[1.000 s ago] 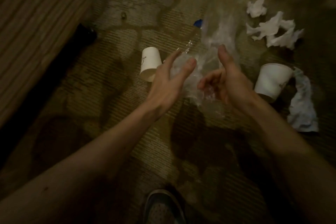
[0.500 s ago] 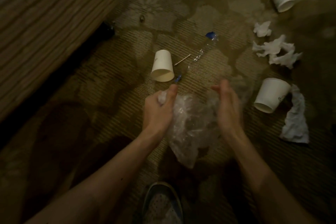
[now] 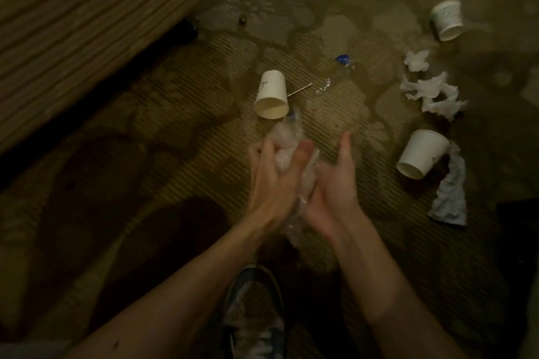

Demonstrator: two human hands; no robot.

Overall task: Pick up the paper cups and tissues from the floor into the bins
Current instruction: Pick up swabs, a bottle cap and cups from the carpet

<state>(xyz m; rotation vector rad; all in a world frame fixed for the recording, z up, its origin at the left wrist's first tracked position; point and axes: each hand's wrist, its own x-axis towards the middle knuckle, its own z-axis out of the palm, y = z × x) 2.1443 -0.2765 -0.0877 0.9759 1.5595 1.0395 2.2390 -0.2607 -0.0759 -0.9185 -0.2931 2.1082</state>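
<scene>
A crumpled clear plastic bag (image 3: 287, 143) is bunched between my two hands above the carpet. My left hand (image 3: 272, 181) grips it with curled fingers. My right hand (image 3: 332, 183) presses against its other side, thumb up and fingers mostly straight. Three white paper cups lie tipped over on the floor: one (image 3: 271, 95) just beyond my left hand, one (image 3: 423, 153) to the right, one (image 3: 447, 19) far right at the back. Crumpled white tissues (image 3: 431, 93) lie between the right-hand cups, and a longer tissue (image 3: 450, 195) lies beside the near right cup.
A clear plastic bottle with a blue cap (image 3: 342, 60) and a cotton swab (image 3: 300, 89) lie on the patterned carpet (image 3: 175, 154) near the middle cup. A striped upholstered furniture edge (image 3: 87, 23) fills the upper left. My shoe (image 3: 253, 315) is at the bottom centre.
The loose bag that hung spread between my hands has been squeezed into a tight bunch. Both hands came closer together, and my left hand now wraps round the wad.
</scene>
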